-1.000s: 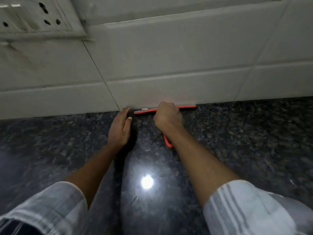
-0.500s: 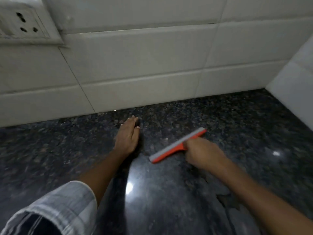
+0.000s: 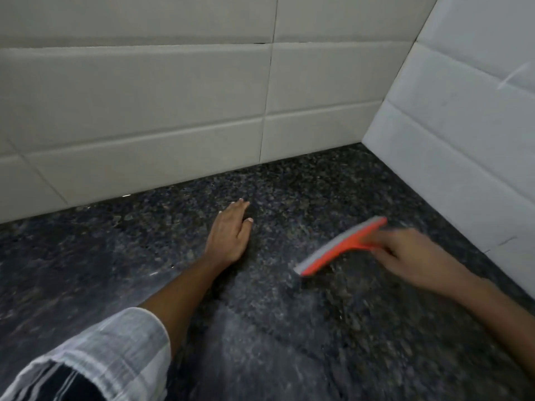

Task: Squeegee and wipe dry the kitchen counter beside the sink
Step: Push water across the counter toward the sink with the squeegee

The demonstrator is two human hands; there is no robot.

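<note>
I am in the squeegee step, with the wiping dry not yet begun, as I judge it. My right hand grips the handle of the orange squeegee, fingers curled round it, though the hand is blurred. The grey blade runs slantwise from near left to far right, over the right part of the dark speckled granite counter, near the corner where the white tiled back wall meets the side wall. I cannot tell whether the blade touches the stone or rides just above it. My left hand lies flat on the counter, fingers straight, holding nothing, well left of the blade. Next I should set the blade down firmly and pull it toward me. I can read no brand, label or writing anywhere.
</note>
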